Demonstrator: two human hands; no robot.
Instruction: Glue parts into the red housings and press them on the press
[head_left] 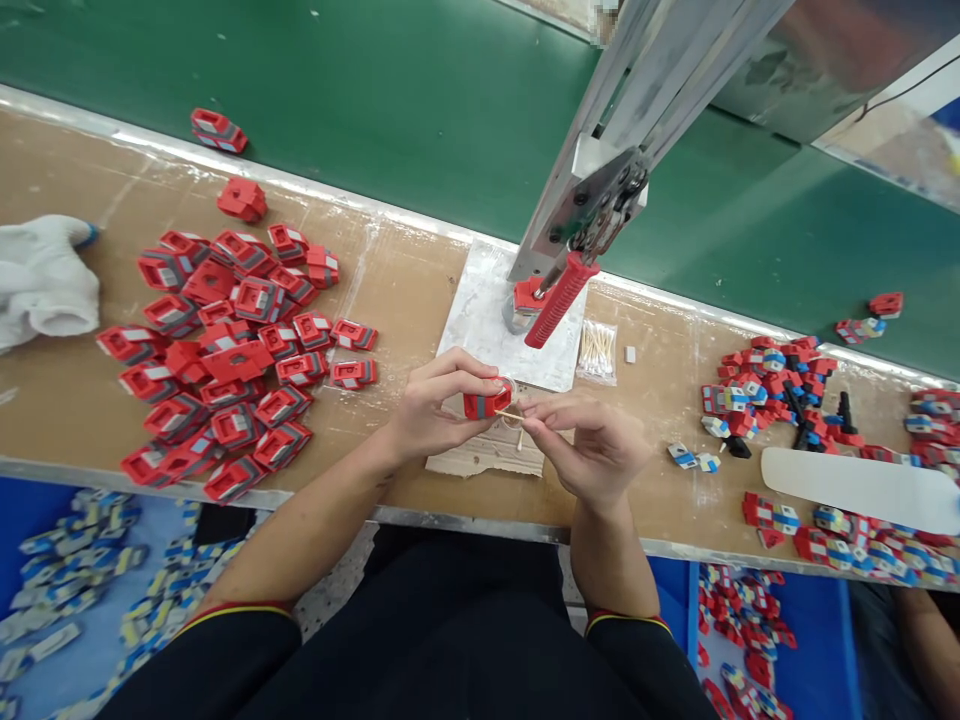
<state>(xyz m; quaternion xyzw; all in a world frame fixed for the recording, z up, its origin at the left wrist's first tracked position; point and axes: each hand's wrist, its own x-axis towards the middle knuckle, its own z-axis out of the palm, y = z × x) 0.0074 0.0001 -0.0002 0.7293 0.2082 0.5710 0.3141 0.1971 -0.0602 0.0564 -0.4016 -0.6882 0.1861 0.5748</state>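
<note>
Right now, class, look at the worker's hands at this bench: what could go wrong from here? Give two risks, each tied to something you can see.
1. The right hand pinches a thin wooden stick against the small red part held by the left hand; the stick might snap or slip towards a finger.
2. The pile of red parts reaches close to the bench edge; a nudge from the forearm could push some off.
</note>
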